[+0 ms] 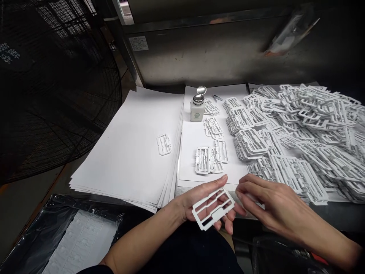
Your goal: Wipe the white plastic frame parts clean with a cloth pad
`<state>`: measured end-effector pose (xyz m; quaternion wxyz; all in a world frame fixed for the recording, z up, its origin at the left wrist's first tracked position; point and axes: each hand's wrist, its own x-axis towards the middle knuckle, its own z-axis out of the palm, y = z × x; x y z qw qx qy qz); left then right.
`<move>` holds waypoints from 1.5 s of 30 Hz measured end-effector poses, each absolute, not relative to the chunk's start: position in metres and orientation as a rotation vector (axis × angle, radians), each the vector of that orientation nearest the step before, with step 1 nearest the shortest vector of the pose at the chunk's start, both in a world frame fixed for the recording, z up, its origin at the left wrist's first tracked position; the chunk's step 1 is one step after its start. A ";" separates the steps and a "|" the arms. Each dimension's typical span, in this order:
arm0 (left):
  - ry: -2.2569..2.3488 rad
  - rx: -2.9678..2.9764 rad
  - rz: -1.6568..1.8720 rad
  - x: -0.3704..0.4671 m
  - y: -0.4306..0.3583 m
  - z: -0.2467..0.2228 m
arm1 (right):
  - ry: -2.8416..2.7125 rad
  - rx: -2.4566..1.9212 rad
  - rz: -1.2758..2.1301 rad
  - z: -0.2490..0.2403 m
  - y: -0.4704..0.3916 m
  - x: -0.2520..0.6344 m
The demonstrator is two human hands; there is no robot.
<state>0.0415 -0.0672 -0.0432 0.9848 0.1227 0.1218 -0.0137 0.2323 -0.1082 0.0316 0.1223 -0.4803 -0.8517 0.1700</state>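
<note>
A white plastic frame (213, 208) with long slots rests across the palm and fingers of my left hand (199, 199), tilted, at the lower middle. Just to its right is my right hand (270, 198), its thumb and forefinger pinched together near the frame's right end; anything between those fingertips is too small to make out. Beyond my hands lie small groups of similar frames (202, 160) on white paper. One single frame (164, 144) lies on the paper stack (131, 140) at the left.
A large heap of white frames (322, 140) covers the right side. A white pump bottle (196, 110) and a small clipper (217, 97) stand behind. A fan cage (57, 76) is at the left, above a black-lined box (85, 232) of white parts.
</note>
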 end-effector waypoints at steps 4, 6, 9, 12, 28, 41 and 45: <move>0.224 0.161 -0.054 0.040 -0.065 -0.042 | -2.367 -1.509 0.590 0.029 -0.118 0.249; 0.215 0.145 -0.051 0.041 -0.065 -0.041 | -2.311 -1.539 0.623 0.027 -0.123 0.255; 0.206 0.125 -0.055 0.041 -0.065 -0.040 | -2.254 -1.571 0.683 0.026 -0.125 0.257; 0.209 0.117 -0.050 0.042 -0.066 -0.039 | -2.232 -1.569 0.747 0.026 -0.123 0.252; 0.194 0.197 -0.053 0.046 -0.073 -0.049 | -2.543 -1.529 0.929 0.045 -0.097 0.223; 0.267 0.258 -0.024 0.047 -0.068 -0.049 | -2.636 -1.487 0.710 0.032 -0.096 0.226; 0.331 0.159 0.141 0.043 -0.064 -0.041 | -2.375 -1.523 0.445 0.022 -0.114 0.245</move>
